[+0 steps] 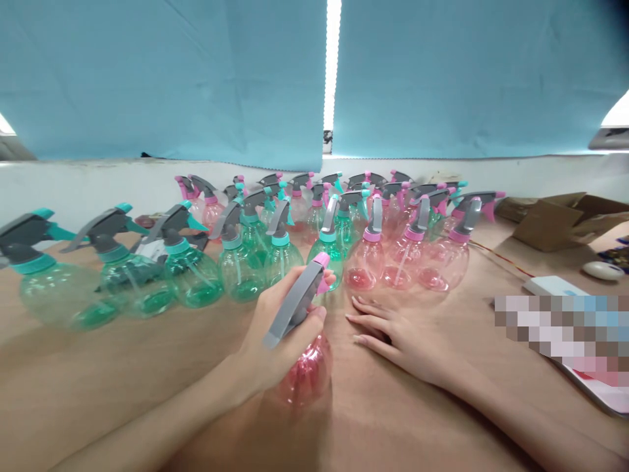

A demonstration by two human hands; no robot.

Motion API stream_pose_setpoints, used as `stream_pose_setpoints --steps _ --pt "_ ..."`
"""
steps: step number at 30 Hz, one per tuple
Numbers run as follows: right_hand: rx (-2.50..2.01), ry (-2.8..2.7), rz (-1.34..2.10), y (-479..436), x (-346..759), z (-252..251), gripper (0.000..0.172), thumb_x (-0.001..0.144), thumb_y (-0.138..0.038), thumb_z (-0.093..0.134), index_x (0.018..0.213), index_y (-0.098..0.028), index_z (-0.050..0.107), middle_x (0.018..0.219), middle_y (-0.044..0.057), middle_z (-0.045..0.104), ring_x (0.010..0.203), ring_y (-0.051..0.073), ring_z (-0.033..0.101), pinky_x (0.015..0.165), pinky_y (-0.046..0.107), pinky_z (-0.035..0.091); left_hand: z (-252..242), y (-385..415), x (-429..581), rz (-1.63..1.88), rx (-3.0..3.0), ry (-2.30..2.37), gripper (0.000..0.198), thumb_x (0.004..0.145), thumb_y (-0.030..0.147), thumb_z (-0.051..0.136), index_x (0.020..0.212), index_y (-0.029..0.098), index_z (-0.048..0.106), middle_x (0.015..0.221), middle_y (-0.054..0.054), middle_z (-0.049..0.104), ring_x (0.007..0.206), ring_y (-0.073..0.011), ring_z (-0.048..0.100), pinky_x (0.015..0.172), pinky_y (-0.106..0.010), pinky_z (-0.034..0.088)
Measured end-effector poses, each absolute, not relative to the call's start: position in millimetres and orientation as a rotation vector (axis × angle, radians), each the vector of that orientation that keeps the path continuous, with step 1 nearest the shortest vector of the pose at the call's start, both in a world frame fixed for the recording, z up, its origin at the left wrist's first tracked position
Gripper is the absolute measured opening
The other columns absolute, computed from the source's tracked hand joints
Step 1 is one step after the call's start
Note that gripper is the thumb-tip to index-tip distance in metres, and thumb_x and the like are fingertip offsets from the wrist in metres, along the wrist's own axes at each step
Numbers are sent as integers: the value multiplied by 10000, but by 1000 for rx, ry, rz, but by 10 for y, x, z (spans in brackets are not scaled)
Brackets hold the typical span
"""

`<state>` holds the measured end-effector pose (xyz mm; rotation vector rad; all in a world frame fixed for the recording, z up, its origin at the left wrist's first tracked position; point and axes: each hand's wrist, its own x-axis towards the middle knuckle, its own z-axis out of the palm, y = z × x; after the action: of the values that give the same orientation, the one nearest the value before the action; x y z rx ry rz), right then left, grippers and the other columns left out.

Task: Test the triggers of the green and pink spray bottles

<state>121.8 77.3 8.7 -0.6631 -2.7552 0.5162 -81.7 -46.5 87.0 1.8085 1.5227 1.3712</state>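
Note:
My left hand point(275, 334) is wrapped round the neck of a pink spray bottle point(307, 373) with a grey trigger head and pink nozzle. The bottle is near the front middle of the table, its round clear body below my fingers. Flat on the tabletop to its right lies my right hand point(393, 334), fingers spread and holding nothing. Just beyond that hand stands a pink spray bottle point(364, 265) in the front row. A green spray bottle point(324, 255) is partly hidden behind my left hand.
Green spray bottles point(191, 278) line the left, with several more pink and green ones behind. At right are a cardboard box point(555, 223), a white mouse point(603, 271), a white device point(555, 286) with a cable, and a blurred-out flat item. Blue curtains point(162, 78) hang behind.

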Motion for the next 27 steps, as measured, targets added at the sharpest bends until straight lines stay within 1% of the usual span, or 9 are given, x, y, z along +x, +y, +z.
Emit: stream_pose_setpoints --steps 4,8,12,15,20,27 --pt "-654 -2762 508 781 1219 78 412 969 -448 477 1321 -265 589 1469 53 463 1364 285 415 1108 493 372 871 -460 -823 1366 1802 1542 300 883 230 487 1177 254 543 666 57 407 545 -124 382 590 -267 393" --pt "-653 -2743 525 784 1221 68 406 966 -452 482 1322 -287 585 1473 42 459 1366 283 413 1110 500 366 878 -463 -816 1351 1813 1562 299 876 231 499 1171 248 544 670 51 431 555 -127 403 571 -258 387" --pt "-649 -2748 528 779 1220 71 402 970 -447 476 1320 -284 587 1465 40 472 1369 279 409 1112 495 365 880 -470 -810 1354 1823 1560 261 881 219 496 1137 246 542 660 59 392 545 -118 387 550 -249 371" --pt "-657 -2775 504 774 1220 85 421 973 -460 464 1324 -262 585 1467 47 468 1374 275 401 1111 476 372 884 -472 -815 1358 1824 1554 277 887 217 498 1159 248 534 658 64 369 543 -116 374 543 -249 362" --pt "-663 -2777 494 774 1223 85 425 973 -463 465 1322 -253 588 1461 54 476 1363 278 417 1108 479 378 890 -468 -815 1373 1826 1540 279 875 207 488 1148 236 540 653 65 368 529 -112 372 521 -247 356" --pt "-643 -2736 524 784 1226 60 408 969 -451 477 1320 -277 587 1459 50 482 1358 281 426 1108 498 370 913 -471 -796 1359 1816 1565 224 858 219 507 1077 231 546 619 69 397 506 -111 395 527 -247 390"
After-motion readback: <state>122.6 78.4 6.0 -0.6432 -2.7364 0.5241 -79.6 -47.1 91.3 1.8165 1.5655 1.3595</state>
